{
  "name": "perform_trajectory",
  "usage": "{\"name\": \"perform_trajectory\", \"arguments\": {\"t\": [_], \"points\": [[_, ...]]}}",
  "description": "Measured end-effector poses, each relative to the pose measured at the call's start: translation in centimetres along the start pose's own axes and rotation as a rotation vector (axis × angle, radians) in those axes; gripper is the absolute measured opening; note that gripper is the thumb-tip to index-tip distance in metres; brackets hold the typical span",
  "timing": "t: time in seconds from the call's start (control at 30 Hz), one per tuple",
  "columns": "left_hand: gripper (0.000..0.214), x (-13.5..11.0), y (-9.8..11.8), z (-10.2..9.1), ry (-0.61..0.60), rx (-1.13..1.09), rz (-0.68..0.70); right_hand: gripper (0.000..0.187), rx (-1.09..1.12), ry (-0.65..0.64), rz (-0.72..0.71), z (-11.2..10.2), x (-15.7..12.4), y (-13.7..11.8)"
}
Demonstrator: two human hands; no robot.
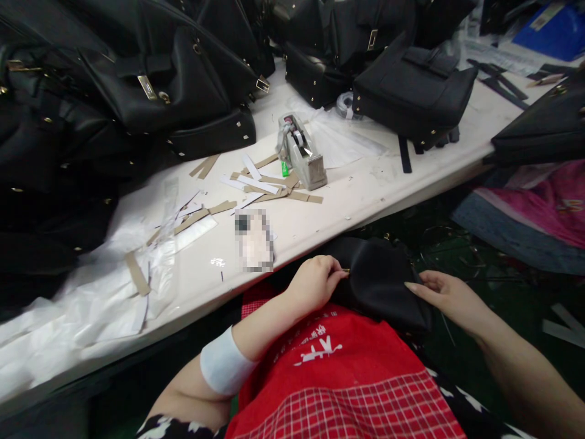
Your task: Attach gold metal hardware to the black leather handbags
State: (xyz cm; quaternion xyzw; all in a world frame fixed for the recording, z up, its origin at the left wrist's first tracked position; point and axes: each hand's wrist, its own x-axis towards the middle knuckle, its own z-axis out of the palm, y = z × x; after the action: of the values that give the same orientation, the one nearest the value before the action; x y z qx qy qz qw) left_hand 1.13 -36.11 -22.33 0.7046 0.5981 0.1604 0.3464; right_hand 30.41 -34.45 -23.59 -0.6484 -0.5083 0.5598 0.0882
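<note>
A black handbag (379, 274) rests on my lap, against the red apron. My left hand (320, 277) is closed at the bag's left side, thumb and forefinger pinched beside a small gold-coloured metal piece (346, 271); whether that piece is a zip pull or other hardware I cannot tell. On the opposite side, my right hand (441, 292) grips the bag's edge, its thumb lying on the black surface and the other fingers partly hidden behind. Dark surroundings blur the bag's far edge.
Ahead runs a white table (315, 225) with a tape dispenser (301, 152), brown and white strips (260, 183) and a pixelated phone-like object (255, 241). Several black handbags (183, 85) are piled at the back and left. Clear plastic (59, 329) covers the left end. Pink cloth (543, 201) lies at right.
</note>
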Motion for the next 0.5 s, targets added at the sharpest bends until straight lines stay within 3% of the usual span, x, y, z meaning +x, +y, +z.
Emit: {"name": "perform_trajectory", "arguments": {"t": [0.2, 0.3, 0.5], "points": [[0.013, -1.8, -1.0, 0.1, 0.035, -0.006, 0.067, 0.039, -0.026, -0.015, 0.026, 0.0, 0.6, 0.4], [0.013, -2.7, -2.1, -0.5, 0.091, -0.072, 0.032, 0.038, -0.008, 0.001, 0.027, -0.2, 0.9, 1.0], [0.014, -3.5, -4.2, -1.9, 0.117, -0.416, -0.027, 0.038, 0.074, 0.007, 0.048, -0.1, 0.8, 0.5]]}}
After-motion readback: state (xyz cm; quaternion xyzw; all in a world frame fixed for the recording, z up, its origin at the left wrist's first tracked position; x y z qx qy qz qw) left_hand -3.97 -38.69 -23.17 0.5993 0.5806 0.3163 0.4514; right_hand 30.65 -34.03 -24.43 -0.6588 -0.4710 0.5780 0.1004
